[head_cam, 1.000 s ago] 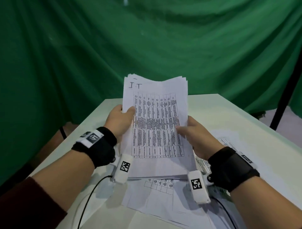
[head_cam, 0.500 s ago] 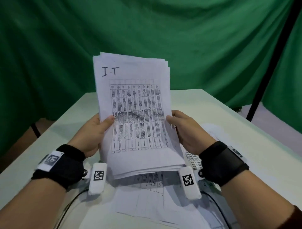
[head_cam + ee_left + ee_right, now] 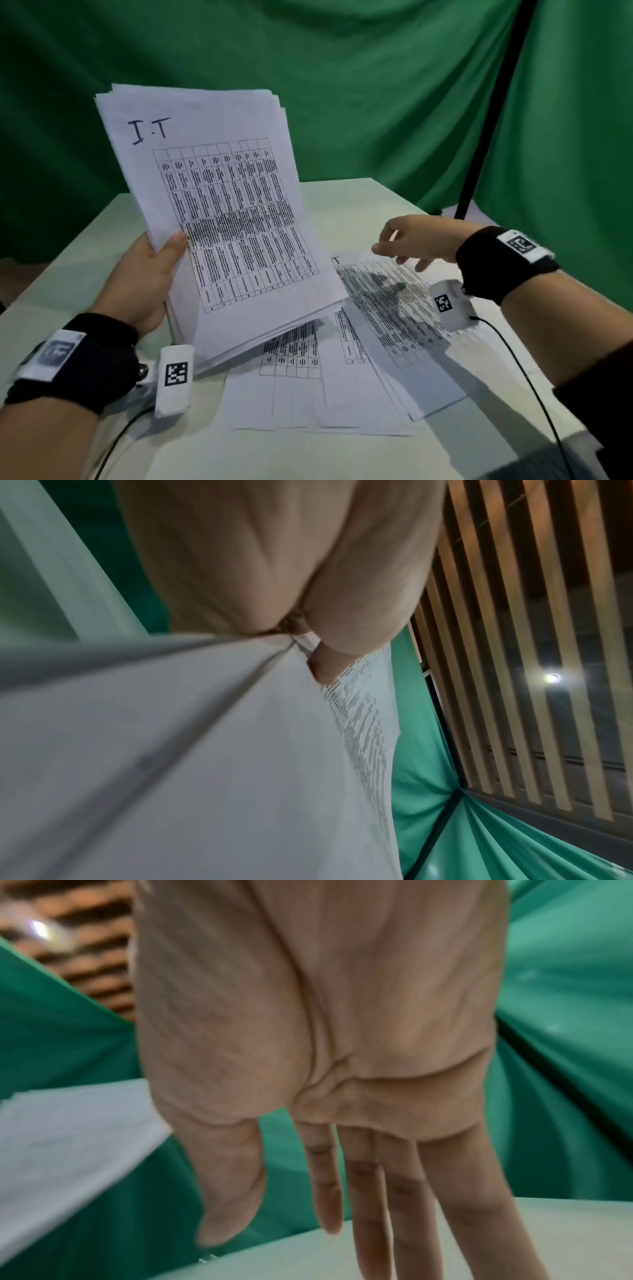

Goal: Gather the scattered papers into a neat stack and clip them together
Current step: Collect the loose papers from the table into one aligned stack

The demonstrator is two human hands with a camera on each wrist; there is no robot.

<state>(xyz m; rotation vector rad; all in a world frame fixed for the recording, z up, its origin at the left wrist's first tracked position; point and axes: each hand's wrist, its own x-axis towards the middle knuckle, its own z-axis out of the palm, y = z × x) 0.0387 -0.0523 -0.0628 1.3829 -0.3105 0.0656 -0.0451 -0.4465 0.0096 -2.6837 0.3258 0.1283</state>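
Note:
A thick stack of printed papers (image 3: 219, 219), with "I.T" handwritten at its top, stands tilted above the white table (image 3: 376, 198). My left hand (image 3: 150, 270) grips its left edge, thumb on the front sheet; in the left wrist view the thumb pinches the stack (image 3: 205, 750). My right hand (image 3: 407, 240) hovers empty, fingers spread, over a loose printed sheet (image 3: 387, 301) lying on the right. In the right wrist view its fingers (image 3: 363, 1191) hang straight and hold nothing. More loose sheets (image 3: 308, 387) lie flat under and in front of the stack. No clip is in view.
Green backdrop cloth (image 3: 342, 85) hangs behind the table. A black stand pole (image 3: 493, 113) rises at the back right. Cables (image 3: 527, 377) trail from both wrist cameras across the near table.
My right hand let go of the stack and moved right, above the loose sheet. The stack now tilts left, held by my left hand alone.

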